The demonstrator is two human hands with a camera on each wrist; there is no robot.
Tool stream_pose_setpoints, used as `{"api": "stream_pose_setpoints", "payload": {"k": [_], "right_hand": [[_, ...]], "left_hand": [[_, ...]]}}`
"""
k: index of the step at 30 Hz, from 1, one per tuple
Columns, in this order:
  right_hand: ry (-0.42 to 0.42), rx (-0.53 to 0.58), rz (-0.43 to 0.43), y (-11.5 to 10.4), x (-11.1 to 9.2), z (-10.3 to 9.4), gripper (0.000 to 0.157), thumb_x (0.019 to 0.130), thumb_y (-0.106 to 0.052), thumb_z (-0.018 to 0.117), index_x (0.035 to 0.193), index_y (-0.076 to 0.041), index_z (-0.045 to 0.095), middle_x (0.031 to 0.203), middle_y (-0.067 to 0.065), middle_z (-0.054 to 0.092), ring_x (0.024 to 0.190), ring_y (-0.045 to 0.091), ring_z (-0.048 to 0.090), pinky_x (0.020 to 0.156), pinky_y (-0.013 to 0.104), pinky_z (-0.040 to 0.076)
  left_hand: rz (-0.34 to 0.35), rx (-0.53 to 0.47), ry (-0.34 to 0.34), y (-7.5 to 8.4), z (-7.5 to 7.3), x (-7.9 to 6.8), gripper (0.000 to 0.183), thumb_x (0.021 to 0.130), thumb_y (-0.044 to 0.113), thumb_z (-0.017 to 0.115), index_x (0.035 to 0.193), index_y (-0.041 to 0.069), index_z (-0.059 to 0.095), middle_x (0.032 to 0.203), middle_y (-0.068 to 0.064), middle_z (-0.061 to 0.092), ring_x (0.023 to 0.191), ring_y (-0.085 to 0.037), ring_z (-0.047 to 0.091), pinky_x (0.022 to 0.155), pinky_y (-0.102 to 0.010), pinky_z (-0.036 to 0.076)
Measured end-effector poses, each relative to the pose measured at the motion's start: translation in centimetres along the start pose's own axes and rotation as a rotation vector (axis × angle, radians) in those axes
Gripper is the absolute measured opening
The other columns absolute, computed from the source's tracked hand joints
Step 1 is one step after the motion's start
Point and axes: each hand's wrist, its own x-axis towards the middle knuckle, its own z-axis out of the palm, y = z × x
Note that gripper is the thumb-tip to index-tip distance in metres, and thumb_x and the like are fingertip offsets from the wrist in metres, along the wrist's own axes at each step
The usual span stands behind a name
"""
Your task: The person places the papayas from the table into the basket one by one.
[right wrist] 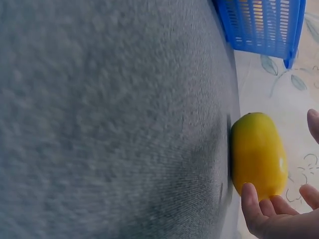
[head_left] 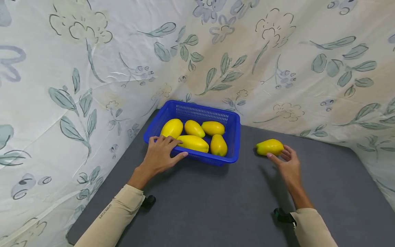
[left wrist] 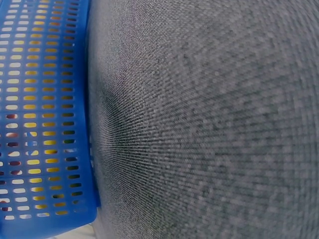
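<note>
A blue plastic basket (head_left: pixel 232 137) with slotted walls holds several yellow mangoes (head_left: pixel 193 143). My left hand (head_left: pixel 158 152) rests on its near left rim, with fingertips over the rim by the mangoes and the thumb stretched along the outside. That hand is out of sight in the left wrist view, where the basket wall (left wrist: pixel 42 109) fills the left side. Right of the basket, a single mango (head_left: pixel 269 146), greenish at one end, lies on the table. My right hand (head_left: pixel 287 164) is at its right end, fingers (right wrist: pixel 251 204) against it and loosely spread.
The dark grey table (head_left: pixel 210 199) runs under everything. Floral cloth (head_left: pixel 234 68) hangs along the back and the left side, close behind the basket. A dark strap-mounted device (head_left: pixel 148 201) sits at the left wrist, another (head_left: pixel 282 216) at the right.
</note>
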Motion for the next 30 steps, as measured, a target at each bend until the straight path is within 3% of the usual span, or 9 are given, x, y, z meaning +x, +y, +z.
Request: {"api": "stream_pose_setpoints", "payload": {"k": [18, 25, 30], "right_hand": [[-0.066, -0.093, 0.007, -0.2, 3.3, 0.5, 0.101, 0.097, -0.054, 0.073, 0.171, -0.012, 0.018, 0.173, 0.021, 0.025, 0.154, 0.047, 0.031, 0.117, 0.069, 0.035], [-0.072, -0.158, 0.025, -0.1, 4.1, 1.1, 0.099, 0.099, -0.054, 0.070, 0.170, -0.007, 0.019, 0.166, 0.031, 0.032, 0.145, 0.051, 0.041, 0.113, 0.064, 0.041], [-0.046, -0.196, 0.011, 0.1, 4.4, 1.7, 0.092, 0.101, -0.045, 0.071, 0.168, -0.005, 0.022, 0.162, 0.035, 0.036, 0.138, 0.051, 0.045, 0.109, 0.062, 0.045]], "left_hand": [[0.007, 0.006, 0.006, 0.0, 0.0, 0.0, 0.056, 0.097, 0.064, 0.064, 0.134, 0.022, 0.072, 0.127, -0.007, 0.069, 0.118, -0.037, 0.059, 0.105, -0.066, 0.033], [0.013, 0.021, 0.006, 0.1, -0.1, 0.1, 0.057, 0.097, 0.065, 0.063, 0.133, 0.022, 0.072, 0.127, -0.007, 0.070, 0.117, -0.036, 0.060, 0.104, -0.066, 0.034], [0.002, 0.020, -0.009, 0.2, -0.2, 0.1, 0.056, 0.096, 0.064, 0.065, 0.133, 0.021, 0.073, 0.127, -0.007, 0.069, 0.117, -0.037, 0.060, 0.106, -0.065, 0.033]]}}
